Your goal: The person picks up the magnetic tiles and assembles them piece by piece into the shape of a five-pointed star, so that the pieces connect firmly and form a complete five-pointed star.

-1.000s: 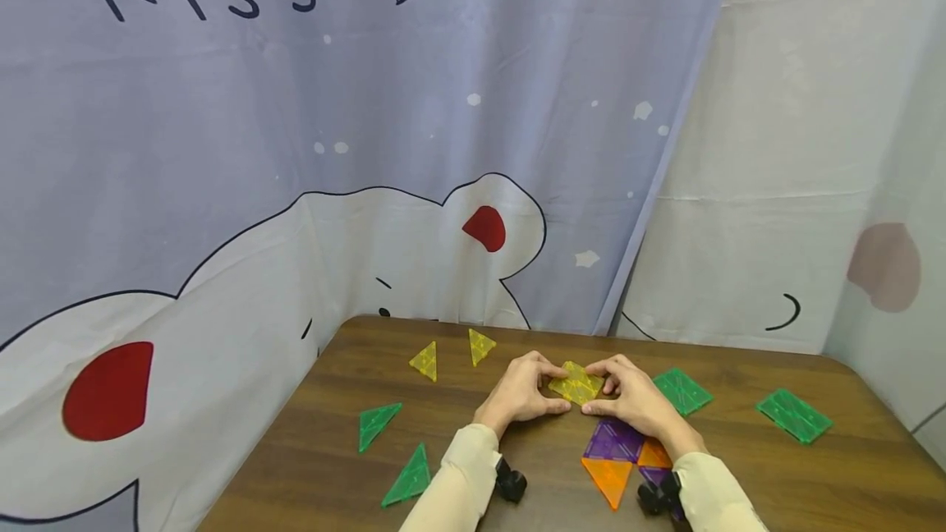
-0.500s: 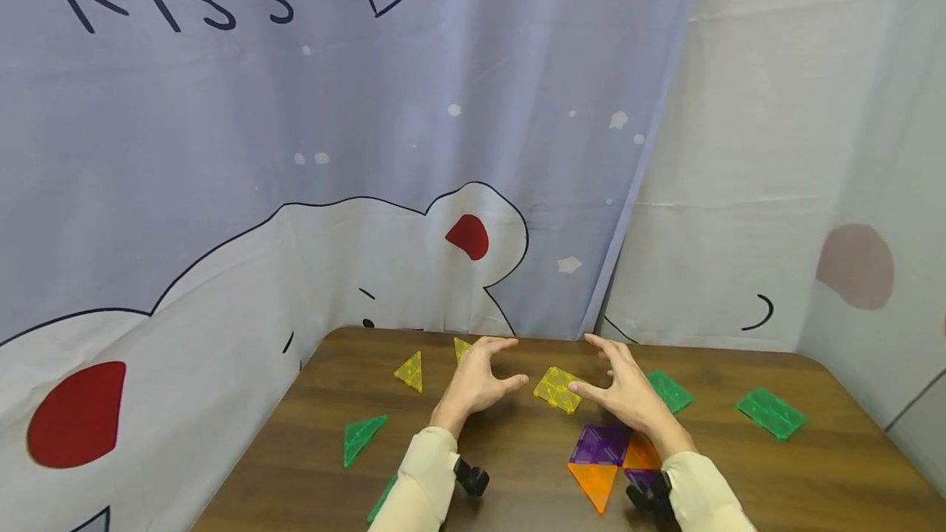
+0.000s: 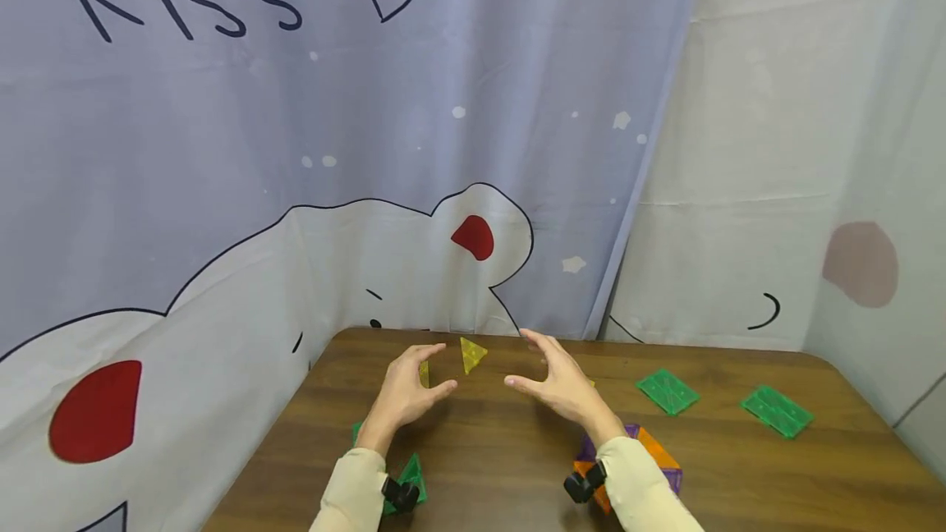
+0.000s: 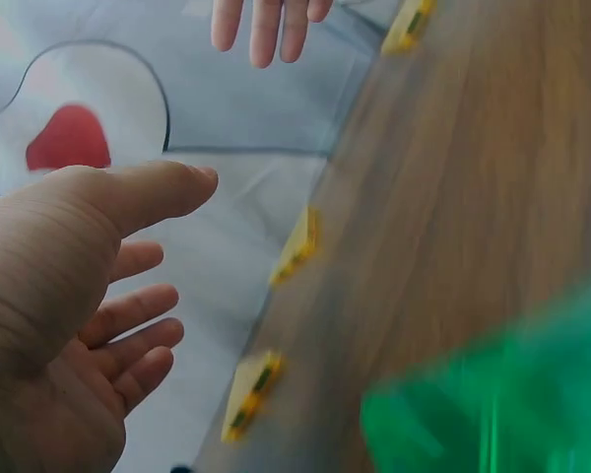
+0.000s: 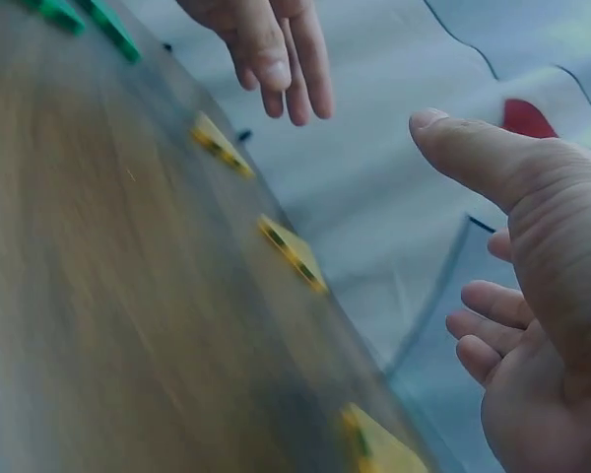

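Note:
Above the table, my left hand (image 3: 405,392) is spread with thumb and fingers apart, holding nothing. My right hand (image 3: 562,384) faces it with relaxed fingers, and it holds nothing either. Between and beyond them lies a yellow triangle tile (image 3: 473,355). A second yellow triangle (image 3: 424,374) is mostly hidden behind the left hand. In the right wrist view both yellow triangles (image 5: 294,254) lie flat near the table's far edge. The joined yellow piece (image 5: 379,443) shows at the bottom of that view; in the head view the right hand covers nearly all of it.
A green triangle (image 3: 414,476) lies by the left wrist; another green tile (image 3: 356,432) is mostly covered by that hand. Orange and purple tiles (image 3: 658,448) lie under the right forearm. Two green rectangles (image 3: 668,392) rest at right. A printed curtain (image 3: 399,261) hangs behind the table.
Both hands let go of the joined yellow piece, parted and moved left. The piece stays on the table, and the right hand now covers most of it.

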A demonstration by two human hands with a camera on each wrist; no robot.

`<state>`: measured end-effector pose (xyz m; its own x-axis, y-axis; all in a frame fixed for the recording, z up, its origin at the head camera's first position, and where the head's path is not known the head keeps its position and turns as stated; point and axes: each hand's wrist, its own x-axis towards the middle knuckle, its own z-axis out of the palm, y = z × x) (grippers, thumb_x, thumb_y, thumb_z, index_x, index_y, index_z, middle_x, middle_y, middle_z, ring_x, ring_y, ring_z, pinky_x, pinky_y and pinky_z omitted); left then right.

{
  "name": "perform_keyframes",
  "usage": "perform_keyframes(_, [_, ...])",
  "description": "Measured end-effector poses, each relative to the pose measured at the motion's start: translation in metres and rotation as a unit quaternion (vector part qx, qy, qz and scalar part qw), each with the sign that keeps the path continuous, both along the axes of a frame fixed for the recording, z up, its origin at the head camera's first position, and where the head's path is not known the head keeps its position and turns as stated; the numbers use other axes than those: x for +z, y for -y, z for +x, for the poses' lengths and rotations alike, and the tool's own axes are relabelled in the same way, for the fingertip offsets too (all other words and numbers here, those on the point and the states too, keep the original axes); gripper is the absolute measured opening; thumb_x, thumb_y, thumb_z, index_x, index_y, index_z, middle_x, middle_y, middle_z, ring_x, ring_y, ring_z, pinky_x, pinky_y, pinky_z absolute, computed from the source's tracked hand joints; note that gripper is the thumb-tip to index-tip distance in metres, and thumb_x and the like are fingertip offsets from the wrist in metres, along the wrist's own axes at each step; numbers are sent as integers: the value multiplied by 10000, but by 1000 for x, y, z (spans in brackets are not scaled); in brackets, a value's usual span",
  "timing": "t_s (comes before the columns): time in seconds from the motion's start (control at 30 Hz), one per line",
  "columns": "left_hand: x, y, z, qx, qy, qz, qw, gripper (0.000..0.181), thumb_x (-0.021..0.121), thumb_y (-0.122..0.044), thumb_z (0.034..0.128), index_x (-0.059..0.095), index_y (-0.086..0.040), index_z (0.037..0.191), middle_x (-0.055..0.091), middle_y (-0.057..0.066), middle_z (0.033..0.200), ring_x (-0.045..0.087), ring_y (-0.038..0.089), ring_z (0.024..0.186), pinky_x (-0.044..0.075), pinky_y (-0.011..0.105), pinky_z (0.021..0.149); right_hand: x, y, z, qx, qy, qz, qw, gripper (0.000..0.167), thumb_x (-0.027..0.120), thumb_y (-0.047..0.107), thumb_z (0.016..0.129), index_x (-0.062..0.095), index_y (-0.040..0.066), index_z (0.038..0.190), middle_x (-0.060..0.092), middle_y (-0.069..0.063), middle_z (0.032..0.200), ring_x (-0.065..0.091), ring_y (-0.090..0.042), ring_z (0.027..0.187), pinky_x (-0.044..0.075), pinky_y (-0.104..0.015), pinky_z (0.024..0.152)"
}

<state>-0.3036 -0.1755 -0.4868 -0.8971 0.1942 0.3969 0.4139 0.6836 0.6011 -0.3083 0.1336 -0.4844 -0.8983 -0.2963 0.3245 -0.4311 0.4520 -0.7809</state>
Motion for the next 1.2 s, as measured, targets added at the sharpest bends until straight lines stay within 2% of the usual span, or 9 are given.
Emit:
perform_keyframes(0.2, [-5,31,7,188,198,-145,9995,696,939,-231,922,657,-33,1526,643,209,1532,593,478,1430,485,660,1178,-11,40,-2,245,-40,-210,9995,888,915,404,947,481,147,1678,510,-151,1676,548,-464,1467,468,-656,1195])
perform_keyframes(0.33, [-9,47,8,314,335,-152,9988,749,971,-231,893,645,-27,1536,636,200,1544,584,469,1444,473,651,1195,-17,56,-5,411,71,-107,9991,905,906,428,951,462,154,1690,504,-163,1681,547,-479,1470,474,-638,1200])
perform_keyframes(0.43, [-13,53,5,383,462,-201,9980,791,993,-256,869,641,-24,1538,625,206,1554,569,475,1458,463,651,1204,-22,62,-8,543,124,-35,9984,896,899,367,969,439,127,1700,501,-193,1676,522,-458,1506,458,-617,1224])
perform_keyframes(0.57, [-18,56,3,356,565,-387,9970,823,1001,-310,853,644,-4,1528,620,232,1549,561,497,1456,455,657,1206,-33,64,-10,563,44,89,9984,861,888,294,986,445,49,1683,528,-226,1641,530,-439,1501,471,-606,1211])
perform_keyframes(0.67, [-22,57,4,347,657,-507,9959,832,1006,-334,845,652,11,1515,617,244,1548,553,516,1453,441,673,1210,-43,64,-10,562,-41,312,9979,838,863,341,1006,461,25,1668,546,-203,1633,549,-416,1487,492,-597,1190])
perform_keyframes(0.77, [-25,57,7,366,784,-567,9946,831,1006,-340,847,656,10,1514,600,252,1565,530,541,1461,419,699,1213,-48,67,-8,592,-204,589,9963,794,821,377,1036,476,31,1662,539,-177,1652,525,-410,1517,464,-615,1212])
perform_keyframes(0.9, [-26,54,8,346,871,-564,9940,779,995,-328,862,679,-3,1495,579,251,1594,500,555,1480,409,709,1217,-50,70,-6,618,-411,969,9925,765,776,372,1068,455,53,1684,468,-171,1720,453,-409,1537,413,-647,1238])
perform_keyframes(1.07, [-27,48,6,216,798,-590,9948,655,974,-295,890,732,-11,1429,596,223,1581,502,533,1475,429,688,1211,-49,73,-5,659,-500,1570,9841,769,721,406,1097,413,72,1718,339,-146,1805,410,-363,1396,387,-665,1176])
perform_keyframes(1.2, [-29,47,7,126,700,-586,9957,573,949,-263,915,757,-11,1393,623,213,1546,526,517,1445,443,675,1199,-48,78,-3,618,-502,1994,9767,688,676,406,1124,472,73,1690,355,-119,1803,390,-391,1421,373,-656,1144])
